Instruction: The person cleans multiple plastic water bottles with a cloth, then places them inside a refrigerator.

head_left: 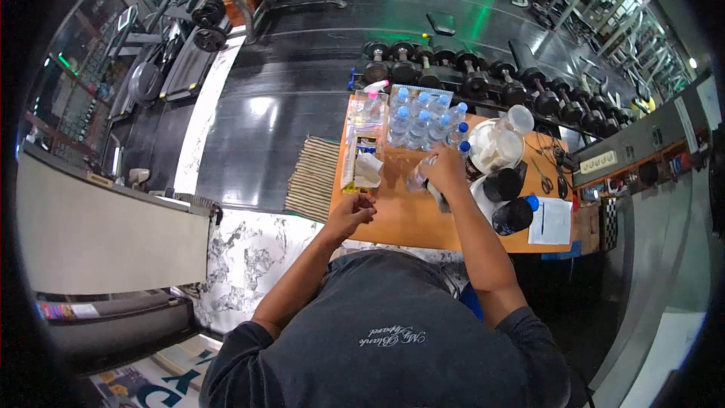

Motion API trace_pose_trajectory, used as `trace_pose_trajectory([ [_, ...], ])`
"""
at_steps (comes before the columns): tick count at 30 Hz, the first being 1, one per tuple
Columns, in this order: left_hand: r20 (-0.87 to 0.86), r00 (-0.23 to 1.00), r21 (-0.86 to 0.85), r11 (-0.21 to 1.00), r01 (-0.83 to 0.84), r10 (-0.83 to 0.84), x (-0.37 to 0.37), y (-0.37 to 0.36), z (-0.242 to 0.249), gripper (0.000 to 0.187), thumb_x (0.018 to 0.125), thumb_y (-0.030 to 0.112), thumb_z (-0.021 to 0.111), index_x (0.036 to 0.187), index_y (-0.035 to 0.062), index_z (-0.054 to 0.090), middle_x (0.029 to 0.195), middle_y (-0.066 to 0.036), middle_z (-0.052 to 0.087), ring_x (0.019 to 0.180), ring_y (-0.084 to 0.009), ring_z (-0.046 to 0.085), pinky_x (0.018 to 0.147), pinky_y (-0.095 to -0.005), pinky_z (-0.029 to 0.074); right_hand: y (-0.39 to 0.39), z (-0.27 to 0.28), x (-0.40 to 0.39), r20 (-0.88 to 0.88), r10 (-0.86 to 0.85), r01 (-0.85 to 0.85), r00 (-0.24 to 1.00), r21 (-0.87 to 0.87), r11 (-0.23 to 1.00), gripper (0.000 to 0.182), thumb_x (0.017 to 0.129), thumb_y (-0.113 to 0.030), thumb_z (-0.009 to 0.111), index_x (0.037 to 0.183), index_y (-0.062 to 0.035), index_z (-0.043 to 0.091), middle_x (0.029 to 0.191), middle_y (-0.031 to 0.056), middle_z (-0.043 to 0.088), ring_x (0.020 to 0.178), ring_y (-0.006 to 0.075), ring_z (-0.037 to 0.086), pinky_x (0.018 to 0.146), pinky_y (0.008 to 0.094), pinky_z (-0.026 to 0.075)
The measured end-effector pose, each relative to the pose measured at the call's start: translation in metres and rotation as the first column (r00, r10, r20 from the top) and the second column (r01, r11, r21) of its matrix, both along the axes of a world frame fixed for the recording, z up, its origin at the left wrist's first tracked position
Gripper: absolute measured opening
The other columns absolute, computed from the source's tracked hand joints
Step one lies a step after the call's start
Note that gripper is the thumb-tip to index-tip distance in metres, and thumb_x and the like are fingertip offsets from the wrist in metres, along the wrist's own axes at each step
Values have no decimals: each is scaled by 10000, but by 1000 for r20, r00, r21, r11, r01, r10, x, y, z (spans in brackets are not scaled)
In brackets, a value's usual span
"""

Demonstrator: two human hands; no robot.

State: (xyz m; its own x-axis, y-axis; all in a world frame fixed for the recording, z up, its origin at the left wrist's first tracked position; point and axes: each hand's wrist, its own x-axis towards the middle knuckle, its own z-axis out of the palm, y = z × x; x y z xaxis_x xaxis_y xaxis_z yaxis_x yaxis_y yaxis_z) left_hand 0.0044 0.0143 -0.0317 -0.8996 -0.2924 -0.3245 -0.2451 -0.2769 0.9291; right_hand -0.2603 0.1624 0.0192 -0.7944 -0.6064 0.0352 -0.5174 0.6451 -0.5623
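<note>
My right hand [445,168] is closed around the upper end of a clear plastic water bottle [414,180], which is tilted over the wooden table [393,219]. Just below that hand is a greyish cloth-like piece [439,200], partly covered by the wrist. My left hand [352,216] is held over the table's front left edge, fingers loosely bent and apart, with nothing in it. Close by it lies a crumpled white paper [368,169] on a dark box. Beyond my right hand, clear water bottles [418,130] with blue caps stand grouped in rows.
White tubs [498,143] and dark jars [513,216] crowd the table's right side. Farther right are scissors [542,175] and a paper sheet with a pen [551,221]. A pink-topped spray bottle [373,98] stands back left. Dumbbells [472,75] line a rack behind.
</note>
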Motion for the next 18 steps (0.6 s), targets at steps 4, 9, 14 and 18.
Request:
trace_pose_trajectory([
  [4, -164, 977, -471, 881, 42, -134, -26, 3, 29, 711, 809, 233, 890, 1381, 19, 528, 1274, -129, 644, 1190, -256, 618, 1016, -386, 506, 17, 109, 55, 114, 117, -121, 987, 29, 992, 227, 721, -193, 804, 866, -32, 736, 1105, 261, 697, 1109, 411, 662, 960, 466, 527],
  [9, -179, 916, -645, 746, 166, -358, -39, 19, 83, 896, 697, 309, 963, 1420, 52, 502, 1261, -152, 679, 1197, -320, 655, 1013, -427, 513, 32, 159, 94, 205, 245, -229, 948, -98, 968, 237, 750, -189, 802, 921, -32, 752, 924, 174, 711, 881, 293, 697, 836, 387, 542],
  [14, -262, 902, -384, 895, 228, -342, -36, 15, 61, 803, 709, 233, 935, 1383, 48, 540, 1148, -136, 710, 1074, -231, 687, 958, -383, 533, 37, 164, 111, 316, 210, -112, 925, -301, 947, 286, 864, -240, 768, 1046, -20, 751, 965, 137, 748, 911, 242, 723, 848, 354, 545],
  [18, -204, 926, -367, 902, 229, -318, -26, 5, 66, 808, 715, 153, 943, 1404, 45, 536, 1177, -75, 685, 1061, -181, 660, 959, -352, 532, 60, 155, 97, 565, 127, 216, 815, -501, 838, 370, 1016, -393, 679, 1125, -43, 730, 996, 74, 751, 920, 155, 711, 850, 329, 557],
])
